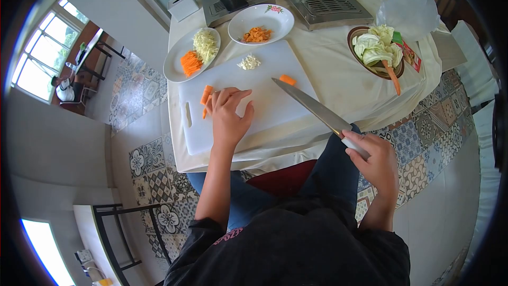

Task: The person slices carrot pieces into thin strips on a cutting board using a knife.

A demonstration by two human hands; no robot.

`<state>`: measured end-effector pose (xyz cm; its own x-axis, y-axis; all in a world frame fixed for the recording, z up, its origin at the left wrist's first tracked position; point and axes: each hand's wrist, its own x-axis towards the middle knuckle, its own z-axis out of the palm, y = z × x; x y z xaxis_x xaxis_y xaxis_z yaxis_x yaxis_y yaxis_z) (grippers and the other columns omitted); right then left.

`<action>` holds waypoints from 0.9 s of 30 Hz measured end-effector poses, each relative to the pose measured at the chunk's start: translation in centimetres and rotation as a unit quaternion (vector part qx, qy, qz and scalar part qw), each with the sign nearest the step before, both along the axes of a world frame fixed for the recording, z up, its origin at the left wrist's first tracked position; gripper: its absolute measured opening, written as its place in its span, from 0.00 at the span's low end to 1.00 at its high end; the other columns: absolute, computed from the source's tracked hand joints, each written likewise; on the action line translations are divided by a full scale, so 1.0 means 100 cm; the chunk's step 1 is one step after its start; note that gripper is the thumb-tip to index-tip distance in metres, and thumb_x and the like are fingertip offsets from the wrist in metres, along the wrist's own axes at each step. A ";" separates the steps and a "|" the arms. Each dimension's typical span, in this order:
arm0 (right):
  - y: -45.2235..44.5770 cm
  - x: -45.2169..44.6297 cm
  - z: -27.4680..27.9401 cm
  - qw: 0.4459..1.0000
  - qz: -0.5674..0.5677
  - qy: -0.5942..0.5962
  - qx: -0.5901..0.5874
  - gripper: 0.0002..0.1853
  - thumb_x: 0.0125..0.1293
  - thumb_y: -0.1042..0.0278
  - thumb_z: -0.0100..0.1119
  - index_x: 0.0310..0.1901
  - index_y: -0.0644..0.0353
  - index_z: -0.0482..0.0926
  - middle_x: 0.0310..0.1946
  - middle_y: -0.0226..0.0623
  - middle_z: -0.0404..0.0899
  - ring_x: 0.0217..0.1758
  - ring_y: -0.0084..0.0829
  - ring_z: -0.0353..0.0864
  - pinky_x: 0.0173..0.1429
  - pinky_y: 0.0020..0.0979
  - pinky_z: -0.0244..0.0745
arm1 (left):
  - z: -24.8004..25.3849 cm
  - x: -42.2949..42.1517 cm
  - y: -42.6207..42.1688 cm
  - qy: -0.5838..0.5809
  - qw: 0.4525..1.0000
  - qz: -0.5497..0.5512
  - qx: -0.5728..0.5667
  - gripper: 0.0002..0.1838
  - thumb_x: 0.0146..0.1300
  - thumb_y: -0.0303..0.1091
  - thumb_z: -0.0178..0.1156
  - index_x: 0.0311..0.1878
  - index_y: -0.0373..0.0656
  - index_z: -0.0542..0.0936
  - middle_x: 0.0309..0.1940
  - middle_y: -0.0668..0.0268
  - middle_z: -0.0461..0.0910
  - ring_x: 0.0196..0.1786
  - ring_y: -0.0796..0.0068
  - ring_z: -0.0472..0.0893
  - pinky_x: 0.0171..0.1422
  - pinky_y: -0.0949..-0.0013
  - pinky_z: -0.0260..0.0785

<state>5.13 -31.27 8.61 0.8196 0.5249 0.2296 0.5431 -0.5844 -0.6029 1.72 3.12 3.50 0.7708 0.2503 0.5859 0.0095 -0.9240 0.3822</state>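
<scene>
My right hand (372,159) is wrapped around the white handle of a kitchen knife (312,107). The long blade points up and left, its tip near a short carrot piece (288,80) on the white cutting board (264,108). At the board's left side, my left hand (230,112) has its thumb and fingers apart. Its outer fingers are against or just over several cut carrot pieces (207,94); whether they touch is partly hidden. A small heap of chopped white bits (249,62) lies near the board's far edge.
An oval plate (172,67) holds orange and pale green shreds. Behind the board, a flowered plate (241,19) holds orange shreds. A brown-rimmed bowl (353,55) with cabbage and a carrot stands right, near a plastic bag (407,5). Metal dispenser bases (323,2) stand at the back.
</scene>
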 end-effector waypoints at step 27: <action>-0.007 -0.005 -0.013 0.998 -0.023 0.050 0.023 0.23 0.64 0.71 0.66 0.61 0.48 0.83 0.29 0.43 0.81 0.30 0.45 0.79 0.38 0.41 0.74 | -0.005 0.016 -0.033 0.118 0.992 0.050 -0.012 0.09 0.63 0.32 0.68 0.46 0.47 0.84 0.34 0.69 0.85 0.45 0.65 0.81 0.62 0.54 0.60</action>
<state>4.67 -32.02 7.30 0.8626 0.4773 0.1676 0.4520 -0.5784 -0.6791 3.36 -0.16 2.95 0.8564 0.3441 0.3849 0.1920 -0.9043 0.3812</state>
